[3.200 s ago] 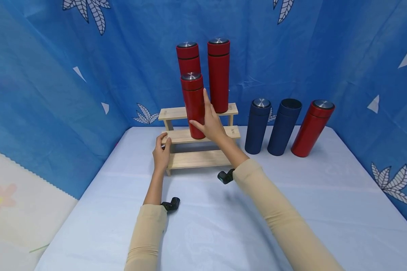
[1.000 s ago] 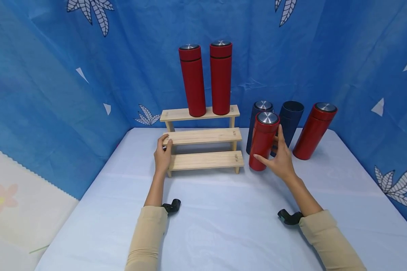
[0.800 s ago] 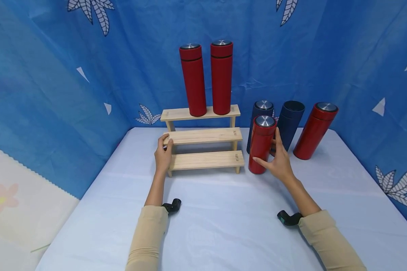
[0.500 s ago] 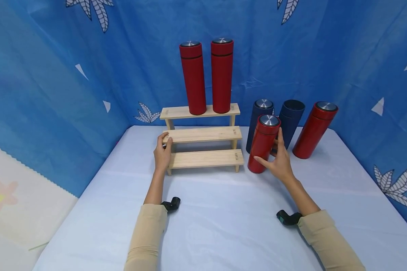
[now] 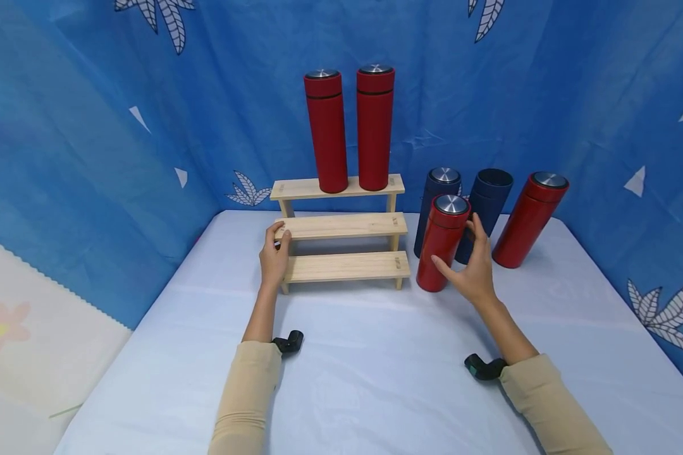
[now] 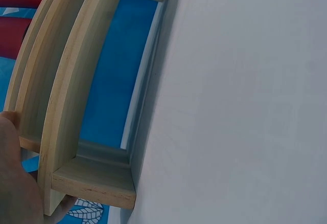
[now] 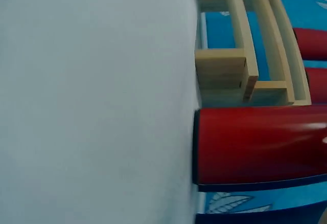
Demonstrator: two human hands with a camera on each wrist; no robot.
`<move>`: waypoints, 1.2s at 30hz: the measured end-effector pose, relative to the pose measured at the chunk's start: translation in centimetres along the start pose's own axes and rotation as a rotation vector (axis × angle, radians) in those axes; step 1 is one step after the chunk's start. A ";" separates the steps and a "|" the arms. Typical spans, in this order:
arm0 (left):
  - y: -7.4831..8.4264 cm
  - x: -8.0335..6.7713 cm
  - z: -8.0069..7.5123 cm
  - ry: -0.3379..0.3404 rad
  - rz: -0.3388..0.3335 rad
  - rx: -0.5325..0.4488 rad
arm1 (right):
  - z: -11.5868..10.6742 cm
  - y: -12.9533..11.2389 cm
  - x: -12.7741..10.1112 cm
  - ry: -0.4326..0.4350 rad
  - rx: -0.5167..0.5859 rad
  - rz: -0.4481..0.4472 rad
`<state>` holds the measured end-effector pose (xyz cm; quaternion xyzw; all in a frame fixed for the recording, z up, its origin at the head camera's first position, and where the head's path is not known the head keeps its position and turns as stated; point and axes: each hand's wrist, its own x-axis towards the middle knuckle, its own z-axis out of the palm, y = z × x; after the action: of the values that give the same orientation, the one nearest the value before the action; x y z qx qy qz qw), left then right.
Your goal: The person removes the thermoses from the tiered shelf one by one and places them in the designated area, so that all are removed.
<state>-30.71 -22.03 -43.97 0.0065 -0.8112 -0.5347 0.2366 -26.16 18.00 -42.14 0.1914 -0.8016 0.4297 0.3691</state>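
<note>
Two hands busy: right hand (image 5: 471, 273) loosely cups the red flask (image 5: 442, 244), left (image 5: 274, 259) grips the rack (image 5: 341, 225); a nudge could topple neighbouring flasks (image 5: 478, 208).

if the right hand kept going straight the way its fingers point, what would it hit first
Probably the dark blue bottles. The right hand is wrapped on the red bottle standing on the table, fingers pointing up and away. Right behind stands the open navy bottle, beside the capped one, though depth is unclear.
</note>
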 end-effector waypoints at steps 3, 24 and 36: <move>0.1 0.0 0.0 0.005 0.004 -0.003 | -0.3 -1.5 1.1 0.129 -0.019 -0.103; 0.0 -0.2 -0.4 0.004 0.000 0.023 | 6.3 -13.0 10.2 0.119 0.289 -0.111; 0.2 -0.1 -0.1 -0.001 0.001 0.024 | 9.5 -10.1 17.7 0.001 0.178 0.040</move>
<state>-30.57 -22.03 -43.80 0.0086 -0.8176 -0.5250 0.2362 -35.49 4.66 -26.57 0.2070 -0.7636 0.5068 0.3424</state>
